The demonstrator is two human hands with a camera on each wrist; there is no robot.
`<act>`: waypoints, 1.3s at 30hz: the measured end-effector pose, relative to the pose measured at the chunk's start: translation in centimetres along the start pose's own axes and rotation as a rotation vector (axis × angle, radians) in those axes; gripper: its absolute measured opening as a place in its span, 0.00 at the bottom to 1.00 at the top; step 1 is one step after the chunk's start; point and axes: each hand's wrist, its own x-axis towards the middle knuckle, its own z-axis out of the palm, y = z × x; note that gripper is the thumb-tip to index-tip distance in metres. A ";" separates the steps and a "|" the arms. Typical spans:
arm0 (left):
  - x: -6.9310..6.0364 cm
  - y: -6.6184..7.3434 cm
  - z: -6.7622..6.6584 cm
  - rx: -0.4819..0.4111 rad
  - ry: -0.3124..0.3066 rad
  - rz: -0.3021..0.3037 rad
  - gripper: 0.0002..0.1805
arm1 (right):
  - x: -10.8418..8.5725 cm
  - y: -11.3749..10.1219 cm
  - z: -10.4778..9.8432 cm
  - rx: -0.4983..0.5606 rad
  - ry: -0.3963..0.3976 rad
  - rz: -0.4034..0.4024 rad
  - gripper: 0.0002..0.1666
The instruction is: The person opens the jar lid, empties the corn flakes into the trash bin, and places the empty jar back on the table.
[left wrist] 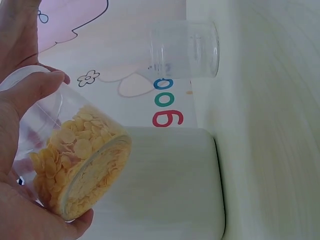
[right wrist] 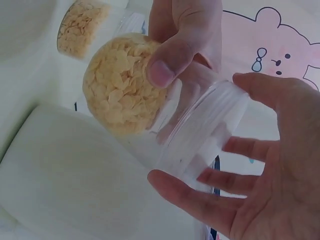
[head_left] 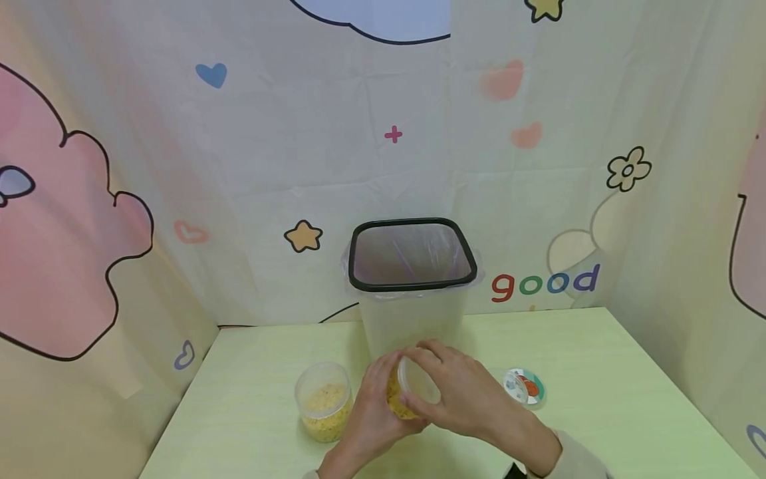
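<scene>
A clear jar of yellow flakes [head_left: 396, 398] is tilted between both hands, in front of the bin. My left hand [head_left: 374, 407] grips its body, the thumb lying along the side in the left wrist view, where flakes [left wrist: 82, 142] have slid toward the base. Curved round the jar's wide, whitish rim end [right wrist: 202, 132] are the fingers of my right hand [right wrist: 272, 165]; whether a lid is on that end, I cannot tell. Another clear jar with flakes [head_left: 325, 407] stands upright on the table, left of my left hand.
Behind the hands stands a pale bin [head_left: 413, 322] with a black rim and a plastic liner. A clear container [left wrist: 185, 50] and a round, colourfully labelled disc [head_left: 534, 387] are at the right. A patterned cloth [head_left: 269, 146] hangs behind the table [head_left: 622, 412].
</scene>
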 end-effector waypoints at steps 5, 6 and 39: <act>-0.1 -0.2 0.0 -0.008 0.012 0.015 0.53 | -0.1 0.8 -0.3 0.013 -0.026 -0.151 0.35; -0.1 -0.3 0.0 -0.014 0.013 0.014 0.53 | -0.2 1.0 -0.3 0.018 -0.032 -0.190 0.36; 0.0 0.0 0.2 0.077 0.085 0.076 0.53 | -0.3 -0.1 0.0 0.011 0.014 0.089 0.39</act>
